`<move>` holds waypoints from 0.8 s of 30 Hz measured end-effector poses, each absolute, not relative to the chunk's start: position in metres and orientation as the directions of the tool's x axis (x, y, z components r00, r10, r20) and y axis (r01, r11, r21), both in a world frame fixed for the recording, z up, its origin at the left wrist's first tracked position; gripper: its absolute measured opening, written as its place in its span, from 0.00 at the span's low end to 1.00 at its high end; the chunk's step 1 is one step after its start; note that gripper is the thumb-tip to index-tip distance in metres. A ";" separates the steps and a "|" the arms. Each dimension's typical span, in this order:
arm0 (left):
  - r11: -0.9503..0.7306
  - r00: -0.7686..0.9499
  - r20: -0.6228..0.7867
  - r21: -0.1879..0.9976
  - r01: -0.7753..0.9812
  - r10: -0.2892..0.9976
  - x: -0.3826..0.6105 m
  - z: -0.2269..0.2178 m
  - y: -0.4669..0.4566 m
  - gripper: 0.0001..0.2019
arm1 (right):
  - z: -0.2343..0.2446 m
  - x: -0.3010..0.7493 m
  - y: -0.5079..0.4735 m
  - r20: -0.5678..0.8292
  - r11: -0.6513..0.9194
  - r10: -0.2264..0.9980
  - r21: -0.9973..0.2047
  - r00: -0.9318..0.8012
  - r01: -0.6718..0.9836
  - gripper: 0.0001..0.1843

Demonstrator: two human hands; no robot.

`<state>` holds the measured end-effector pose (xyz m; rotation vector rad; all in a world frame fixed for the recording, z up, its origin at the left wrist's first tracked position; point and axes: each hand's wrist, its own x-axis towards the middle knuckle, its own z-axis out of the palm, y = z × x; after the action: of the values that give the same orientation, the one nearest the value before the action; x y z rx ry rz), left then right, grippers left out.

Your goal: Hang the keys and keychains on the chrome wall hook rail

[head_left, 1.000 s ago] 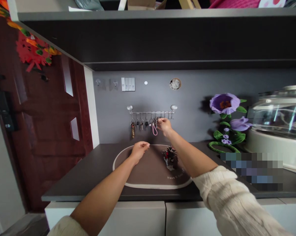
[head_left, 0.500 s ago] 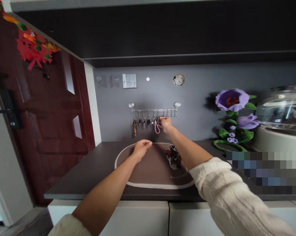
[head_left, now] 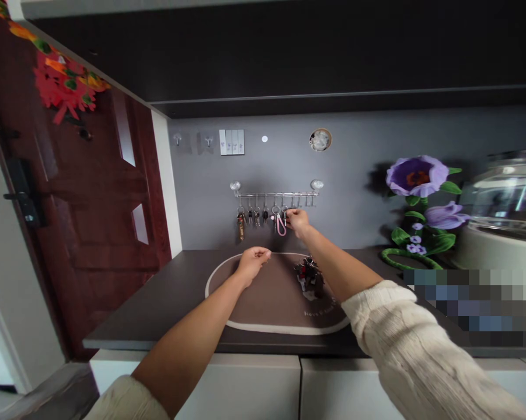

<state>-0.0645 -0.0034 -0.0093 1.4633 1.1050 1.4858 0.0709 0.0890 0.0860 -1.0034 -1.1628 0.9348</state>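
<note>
My right hand reaches up to the chrome hook rail on the grey wall and pinches a key ring hanging beside the pink loop keychain. Several other key sets hang on the hooks to the left, among them a brown fob. My left hand hovers loosely curled over the brown oval mat on the dark counter, and nothing shows in it. A dark bunch of keys with red bits lies on the mat under my right forearm.
A dark red door with a handle stands at the left. Purple artificial flowers and a glass-lidded appliance sit on the counter at the right. A dark cabinet hangs overhead; white cabinet fronts lie below.
The view has shifted slightly right and down. My right hand stays at the rail on the key ring next to the pink loop. My left hand has hardly moved.
</note>
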 end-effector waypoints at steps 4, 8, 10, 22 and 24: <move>-0.324 -0.051 0.329 0.942 0.083 0.943 -0.065 -0.010 -0.004 0.15 | 0.085 0.076 0.084 0.276 0.285 0.950 -0.958 0.146 -0.041 0.05; -0.333 -0.037 0.339 0.936 0.112 0.940 -0.066 -0.012 -0.004 0.14 | 0.084 0.082 0.075 0.260 0.262 0.960 -0.965 0.103 -0.008 0.04; -0.339 -0.017 0.344 0.932 0.130 0.939 -0.067 -0.013 -0.004 0.13 | 0.084 0.085 0.067 0.244 0.245 0.968 -0.969 0.054 -0.014 0.04; -0.259 0.000 0.262 0.952 0.164 0.965 -0.059 -0.006 -0.019 0.06 | 0.081 0.114 0.018 0.257 0.248 0.959 -0.965 -0.123 -0.086 0.03; -0.224 -0.004 0.228 0.961 0.162 0.974 -0.057 -0.003 -0.019 0.05 | 0.076 0.119 0.013 0.264 0.254 0.956 -0.963 -0.130 -0.089 0.03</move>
<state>-0.0568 -0.0191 -0.0032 1.4896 1.2283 1.3141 0.1189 0.0129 0.0763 -0.8924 -1.3703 1.1439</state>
